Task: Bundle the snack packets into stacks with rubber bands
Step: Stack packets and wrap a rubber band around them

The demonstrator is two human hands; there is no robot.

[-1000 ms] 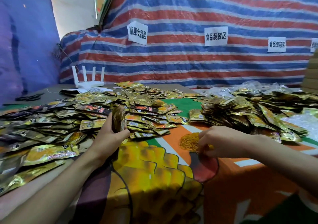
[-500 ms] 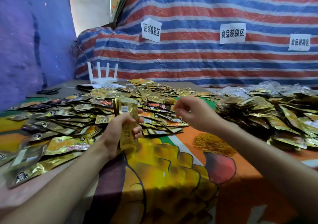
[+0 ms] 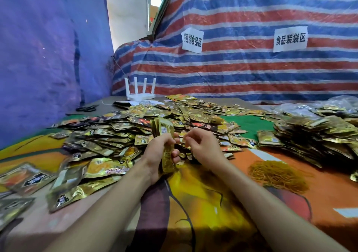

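While the left hand (image 3: 157, 155) grips an upright stack of gold snack packets (image 3: 165, 130), its fingers curled round the lower half and the stack's foot close to the printed tablecloth (image 3: 193, 203), the right hand (image 3: 203, 149) sits just beside it, fingers curled and fingertips drawn together near the stack's right edge; whether those fingertips pinch anything cannot be told, since whatever lies between them is too small to make out; the two hands are near each other but do not plainly touch.

Beyond both hands and spreading far out to the left of the left hand lies a broad heap of loose packets (image 3: 108, 135), gold and dark, overlapping at every angle; the nearest of them lie flat beside the left forearm; to the right of the right hand, well apart from it, a tangled yellow pile of rubber bands (image 3: 277, 174) rests on the orange part of the cloth; further right and a little beyond that pile sits a second mound of packets (image 3: 319, 135), and behind it some crumpled clear plastic bags (image 3: 329, 104).

Far beyond the left hand, past the loose heap, a white router (image 3: 139, 94) stands with four aerials upright; left of it lies a pair of dark scissors (image 3: 86, 108); a red, white and blue striped tarp (image 3: 251, 73) hangs behind everything, bearing two paper labels (image 3: 192, 40) with printed characters.
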